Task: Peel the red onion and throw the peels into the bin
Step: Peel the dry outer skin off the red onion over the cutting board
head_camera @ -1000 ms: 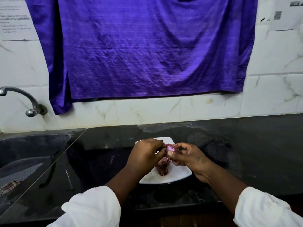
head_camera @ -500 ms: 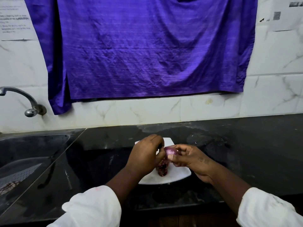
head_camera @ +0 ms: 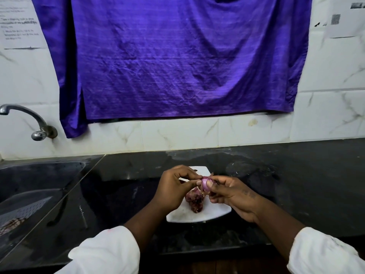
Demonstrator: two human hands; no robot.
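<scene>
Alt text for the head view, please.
The left hand and right hand hold a small red onion above a white plate on a black counter. Reddish peels lie on the plate; a sink is at left, a purple cloth hangs behind.

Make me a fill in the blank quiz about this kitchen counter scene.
The left hand and right hand hold a small red ____. Loose peels lie on the ____ plate. The hanging cloth is ____. The tap sits above the ____.
Missing words: onion, white, purple, sink.
</scene>
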